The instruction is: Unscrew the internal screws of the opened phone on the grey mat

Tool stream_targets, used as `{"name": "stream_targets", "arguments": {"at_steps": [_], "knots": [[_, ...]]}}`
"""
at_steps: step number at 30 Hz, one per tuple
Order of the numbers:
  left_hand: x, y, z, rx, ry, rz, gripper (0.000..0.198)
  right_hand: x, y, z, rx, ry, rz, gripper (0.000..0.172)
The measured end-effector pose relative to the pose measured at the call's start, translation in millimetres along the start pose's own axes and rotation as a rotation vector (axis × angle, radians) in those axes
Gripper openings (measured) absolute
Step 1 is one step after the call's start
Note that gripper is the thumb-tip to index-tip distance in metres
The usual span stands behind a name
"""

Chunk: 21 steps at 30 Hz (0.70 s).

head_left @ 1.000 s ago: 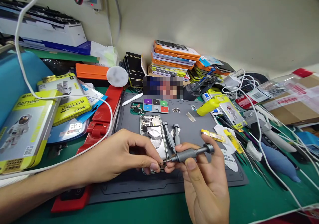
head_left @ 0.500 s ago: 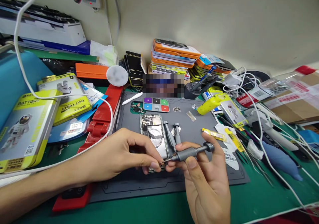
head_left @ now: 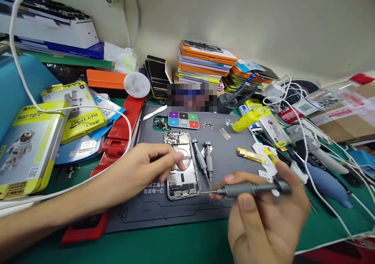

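An opened phone [head_left: 182, 178] lies on the grey mat, its inner parts and round coil showing. My left hand [head_left: 155, 162] hovers over the phone's left side, thumb and forefinger drawn together. Whatever is between those fingertips, if anything, is too small to make out. In my right hand [head_left: 263, 217] is a grey screwdriver [head_left: 243, 189], held nearly level, its thin tip pointing left beside the phone's lower right corner. Another grey screwdriver [head_left: 199, 158] and a third screwdriver [head_left: 208, 160] lie side by side just right of the phone.
Behind the phone sits a tray with coloured squares [head_left: 183, 121]. A red clamp-like holder [head_left: 117, 139] borders the mat [head_left: 164, 219] on the left. Yellow battery boxes [head_left: 38, 146] fill the left side. A yellow bottle [head_left: 246, 122], tweezers, cables and a blue blower [head_left: 328, 185] crowd the right.
My left hand has let go of the screwdriver's tip and shifted up and left over the phone. My right hand has moved right and down with the screwdriver, uncovering the phone's lower end.
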<state>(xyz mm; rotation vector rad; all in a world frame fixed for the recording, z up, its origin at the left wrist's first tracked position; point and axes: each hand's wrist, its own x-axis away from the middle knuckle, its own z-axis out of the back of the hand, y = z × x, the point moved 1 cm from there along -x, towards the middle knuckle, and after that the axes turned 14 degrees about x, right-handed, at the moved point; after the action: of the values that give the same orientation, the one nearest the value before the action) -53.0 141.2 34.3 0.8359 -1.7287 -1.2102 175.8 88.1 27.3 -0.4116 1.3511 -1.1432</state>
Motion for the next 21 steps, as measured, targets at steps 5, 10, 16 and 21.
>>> {"name": "stream_targets", "arguments": {"at_steps": [5,10,16,21], "knots": [[-0.3,4.2,-0.4,0.025,0.039,-0.058,0.053,10.1,2.4,-0.9,0.269,-0.033,0.327,0.084],[2.5,-2.3,2.2,-0.002,-0.027,-0.006,0.050,15.1,10.4,-3.1,0.301,-0.141,0.379,0.082],[1.6,-1.5,1.0,-0.037,-0.057,-0.010,0.052,16.0,13.8,-8.5,0.262,-0.217,0.322,0.081],[1.1,0.2,0.9,-0.065,-0.068,-0.022,0.052,18.2,14.6,-8.4,0.271,-0.231,0.325,0.082]]}}
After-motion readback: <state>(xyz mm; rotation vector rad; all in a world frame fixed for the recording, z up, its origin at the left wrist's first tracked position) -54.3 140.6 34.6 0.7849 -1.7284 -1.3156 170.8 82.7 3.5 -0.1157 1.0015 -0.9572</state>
